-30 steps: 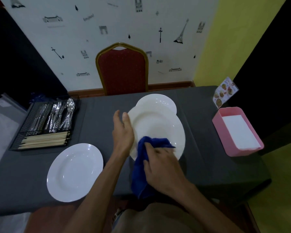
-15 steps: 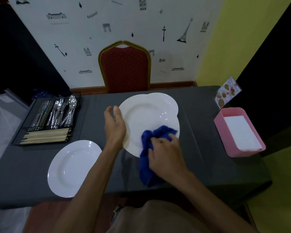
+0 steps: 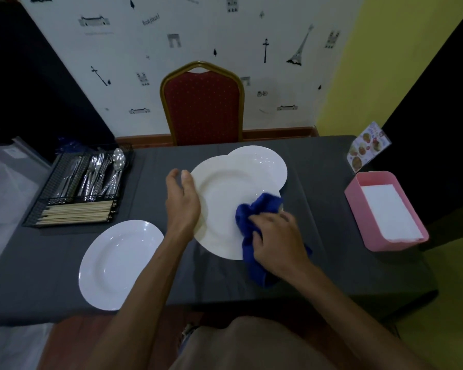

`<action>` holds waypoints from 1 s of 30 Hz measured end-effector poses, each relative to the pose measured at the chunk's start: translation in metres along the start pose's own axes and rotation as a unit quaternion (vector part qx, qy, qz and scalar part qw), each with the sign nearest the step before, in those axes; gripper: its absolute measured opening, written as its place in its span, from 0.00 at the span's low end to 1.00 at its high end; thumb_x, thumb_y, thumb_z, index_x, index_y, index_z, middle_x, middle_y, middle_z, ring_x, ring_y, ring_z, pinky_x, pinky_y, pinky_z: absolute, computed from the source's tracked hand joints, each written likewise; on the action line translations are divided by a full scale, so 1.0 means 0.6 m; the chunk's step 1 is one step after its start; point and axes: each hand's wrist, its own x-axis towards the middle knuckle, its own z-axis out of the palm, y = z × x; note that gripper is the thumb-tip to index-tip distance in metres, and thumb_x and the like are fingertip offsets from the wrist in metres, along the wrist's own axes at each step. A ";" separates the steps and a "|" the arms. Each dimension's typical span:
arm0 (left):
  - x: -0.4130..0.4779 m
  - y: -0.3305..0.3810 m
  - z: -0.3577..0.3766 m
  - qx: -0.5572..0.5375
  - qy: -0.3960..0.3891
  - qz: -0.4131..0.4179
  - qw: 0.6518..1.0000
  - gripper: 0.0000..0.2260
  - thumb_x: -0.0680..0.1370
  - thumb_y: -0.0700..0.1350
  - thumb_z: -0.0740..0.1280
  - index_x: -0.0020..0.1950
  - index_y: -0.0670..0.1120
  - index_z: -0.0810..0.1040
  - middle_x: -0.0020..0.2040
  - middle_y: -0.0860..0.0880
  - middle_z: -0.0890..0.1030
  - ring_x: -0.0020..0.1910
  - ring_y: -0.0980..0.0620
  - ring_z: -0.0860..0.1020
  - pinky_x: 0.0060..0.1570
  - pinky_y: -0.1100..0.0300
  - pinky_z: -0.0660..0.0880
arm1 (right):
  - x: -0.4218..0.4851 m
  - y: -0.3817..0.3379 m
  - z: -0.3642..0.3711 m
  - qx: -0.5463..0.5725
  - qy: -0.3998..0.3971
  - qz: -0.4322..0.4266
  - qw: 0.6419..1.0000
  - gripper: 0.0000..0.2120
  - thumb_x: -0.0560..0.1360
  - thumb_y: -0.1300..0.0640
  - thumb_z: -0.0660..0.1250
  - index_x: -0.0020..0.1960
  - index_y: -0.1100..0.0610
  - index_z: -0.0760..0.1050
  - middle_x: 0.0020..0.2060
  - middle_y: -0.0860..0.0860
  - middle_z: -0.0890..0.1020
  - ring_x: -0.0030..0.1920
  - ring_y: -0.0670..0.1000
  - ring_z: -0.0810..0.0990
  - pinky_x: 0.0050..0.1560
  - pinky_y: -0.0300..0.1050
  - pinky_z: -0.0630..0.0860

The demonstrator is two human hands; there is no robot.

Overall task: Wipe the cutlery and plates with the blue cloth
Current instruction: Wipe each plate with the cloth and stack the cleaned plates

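Cutlery tray, far left: not in hand. Spare plate, near left: flat on the table. My left hand: fingers curled round the left rim of the held plate, centre, face tilted up toward me; round, no long axis. Blue cloth: bunched on its right rim, trailing far-to-near. My right hand: clenched on the cloth. Advised: firm rim grip, circular strokes, turning the plate.
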 end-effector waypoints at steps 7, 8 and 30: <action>-0.038 -0.004 0.044 0.007 -0.076 0.000 0.997 0.20 0.85 0.58 0.52 0.72 0.50 0.68 0.63 0.51 0.76 0.53 0.59 0.76 0.49 0.63 0.70 | 0.024 -0.071 0.032 0.113 0.092 -0.056 0.988 0.19 0.79 0.55 0.60 0.69 0.57 0.72 0.64 0.54 0.79 0.67 0.54 0.75 0.73 0.52 0.67; -0.040 -0.002 0.045 0.008 -0.075 -0.001 0.997 0.19 0.85 0.58 0.52 0.72 0.51 0.68 0.62 0.52 0.76 0.52 0.60 0.76 0.47 0.65 0.70 | 0.038 -0.060 0.032 0.079 0.085 -0.027 0.993 0.24 0.81 0.55 0.59 0.76 0.57 0.65 0.72 0.54 0.73 0.75 0.55 0.67 0.77 0.55 0.58; -0.037 0.010 0.015 0.085 -0.171 0.039 0.981 0.25 0.84 0.56 0.59 0.80 0.51 0.59 0.76 0.52 0.66 0.63 0.57 0.69 0.59 0.61 0.66 | 0.109 -0.020 -0.012 0.036 0.079 0.020 0.996 0.30 0.81 0.59 0.56 0.81 0.59 0.52 0.80 0.55 0.59 0.80 0.55 0.53 0.80 0.57 0.50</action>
